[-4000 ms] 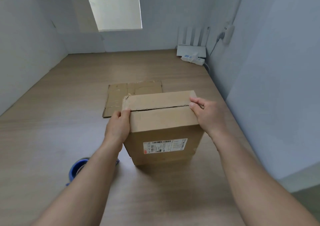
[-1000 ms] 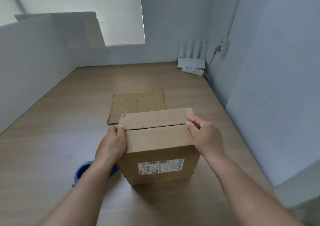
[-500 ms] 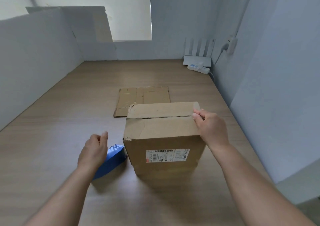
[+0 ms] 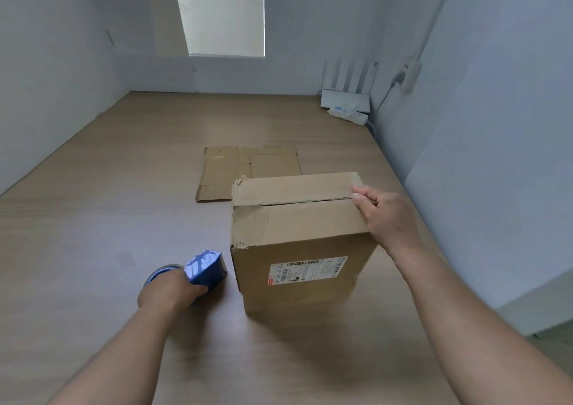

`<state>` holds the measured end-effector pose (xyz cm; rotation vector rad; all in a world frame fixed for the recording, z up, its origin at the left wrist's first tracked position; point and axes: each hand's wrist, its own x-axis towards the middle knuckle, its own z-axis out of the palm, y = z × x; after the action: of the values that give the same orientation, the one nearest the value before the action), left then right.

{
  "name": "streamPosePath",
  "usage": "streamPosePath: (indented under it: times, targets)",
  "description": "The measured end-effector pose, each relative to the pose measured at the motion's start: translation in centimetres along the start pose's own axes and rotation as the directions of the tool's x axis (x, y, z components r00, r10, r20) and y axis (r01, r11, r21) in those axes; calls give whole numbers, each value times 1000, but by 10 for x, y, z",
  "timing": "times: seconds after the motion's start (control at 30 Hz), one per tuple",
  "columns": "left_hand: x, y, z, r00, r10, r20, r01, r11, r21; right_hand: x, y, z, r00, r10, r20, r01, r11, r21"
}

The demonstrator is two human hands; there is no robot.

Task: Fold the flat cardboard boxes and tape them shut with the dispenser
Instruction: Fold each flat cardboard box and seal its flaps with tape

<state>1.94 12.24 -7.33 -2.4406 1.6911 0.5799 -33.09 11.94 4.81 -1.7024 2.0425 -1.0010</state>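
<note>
A folded brown cardboard box (image 4: 297, 234) stands upright on the wooden table, its two top flaps closed with an open seam between them and a white label on its near side. My right hand (image 4: 383, 215) grips the box's top right edge, thumb on the seam. To the left of the box lies a blue tape dispenser (image 4: 204, 266); my left hand (image 4: 169, 289) grips its near end on the table. A flat cardboard box (image 4: 242, 168) lies behind the folded one.
The wooden table (image 4: 108, 218) is walled by white panels on the left and back and a wall on the right. A white router (image 4: 345, 97) and a power strip (image 4: 348, 114) sit in the far right corner.
My left hand has left the box's left top edge, dropped to the table and closed round the blue tape dispenser. My right hand stays on the box.
</note>
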Motion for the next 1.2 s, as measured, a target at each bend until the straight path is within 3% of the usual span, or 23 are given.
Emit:
streamPosePath:
  times: [0.2,0.37,0.5,0.63,0.7,0.9,1.0,1.03,1.1,1.13,1.2]
  targets:
    - [0,-11,-69,991,-4,-137,-40,948,-315,0,-1,1,1000,11,-4,-11,1000,6]
    - [-63,32,-182,953,88,-291,-253,759,-601,-1,-1,0,1000,-2,15,2,1000,-20]
    - [-122,90,-212,874,336,-352,-480,712,-513,-3,-1,-2,1000,7,31,-5,998,-55]
    - [-137,128,-195,847,509,-154,-530,791,-306,-5,2,-4,999,12,48,-7,996,-87]
    - [-133,134,-183,847,527,-68,-527,817,-235,-7,4,-5,997,7,73,0,995,-101]
    - [-129,140,-174,846,533,-31,-529,828,-186,-15,1,-12,997,-5,71,16,989,-148]
    - [-127,141,-173,834,550,-53,-550,819,-165,-14,-3,-10,971,-185,-155,147,963,-227]
    - [-126,141,-173,827,560,-54,-561,814,-149,-14,-5,-9,939,-234,-253,189,964,-190]
    - [-125,141,-175,816,576,-57,-578,806,-128,-13,-23,-19,970,-115,-212,147,979,143]
    - [-124,141,-176,812,582,-56,-584,802,-127,-14,-34,-23,999,-10,-49,27,933,359]
    - [-120,140,-177,804,593,-52,-594,793,-138,-10,-43,-25,951,89,295,-254,771,584]
